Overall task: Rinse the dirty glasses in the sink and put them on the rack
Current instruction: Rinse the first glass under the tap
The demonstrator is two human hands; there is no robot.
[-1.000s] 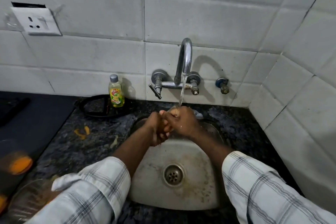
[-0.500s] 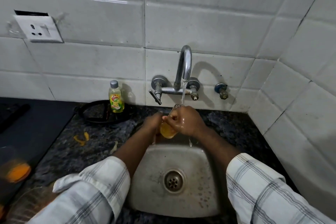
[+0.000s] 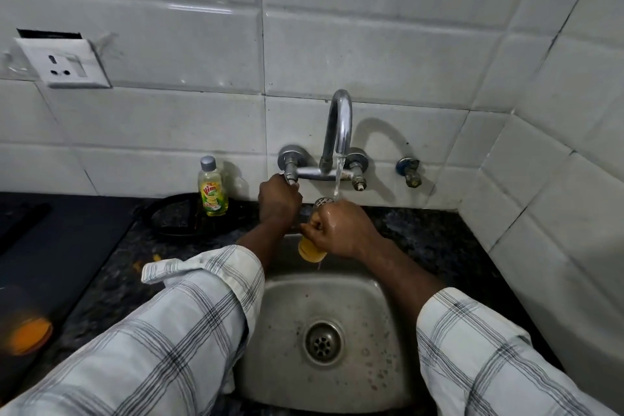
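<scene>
Right hand [image 3: 341, 230] is clenched round the clear glass with orange dregs [image 3: 309, 250], under the water stream [image 3: 337, 179] above the stainless steel sink [image 3: 388, 365]. Left hand [image 3: 278, 201] grips the chrome tap handle [image 3: 289, 176]. Suggest moderate flow, rim centred, tilt to flush.

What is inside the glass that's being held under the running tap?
Orange-yellow liquid shows in the bottom of the glass, and the water stream falls at its rim. The right hand wraps the middle, so the fill level there is hidden.
</scene>
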